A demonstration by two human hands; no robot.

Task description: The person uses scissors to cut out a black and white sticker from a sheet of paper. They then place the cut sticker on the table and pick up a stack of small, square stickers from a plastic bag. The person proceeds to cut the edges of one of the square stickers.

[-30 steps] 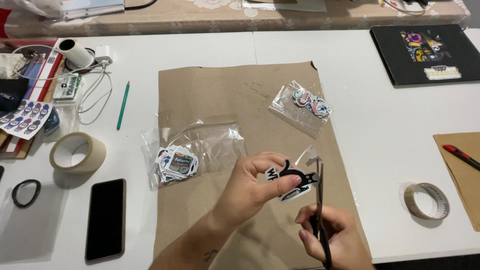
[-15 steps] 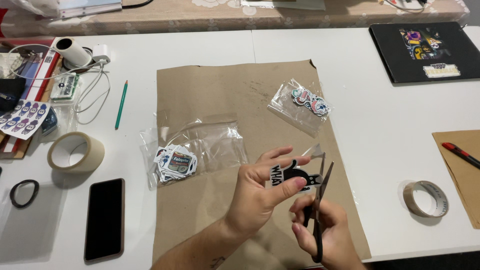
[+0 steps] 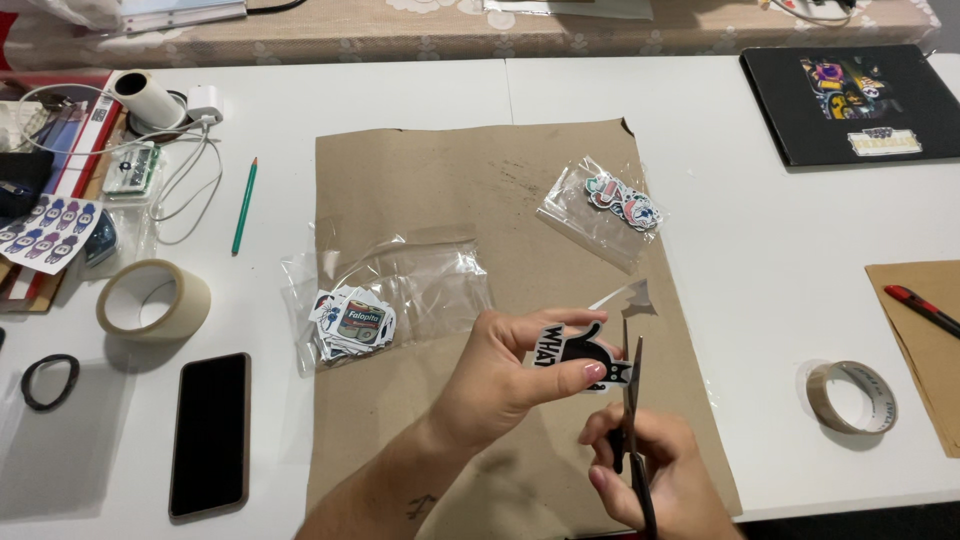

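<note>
Black and white, the cat-shaped sticker (image 3: 578, 357) is pinched at its lower edge between thumb and fingers of the left hand (image 3: 505, 375), above the brown paper sheet (image 3: 440, 190) on the white bench (image 3: 780, 250). Just right of this grip, the right hand (image 3: 655, 475) is closed around the handles of black scissors (image 3: 632, 400), whose blades point up and touch the sticker's right edge. Left of the hands lies a clear bag of stickers (image 3: 385, 305).

Clear plastic bag of stickers (image 3: 385, 305) at mid brown paper, smaller clear sticker bag (image 3: 603, 210) toward its upper right, dark-screened black phone (image 3: 209, 432) flat at left, black-and-white printed sticker (image 3: 575, 352) in left hand (image 3: 500, 375).
</note>
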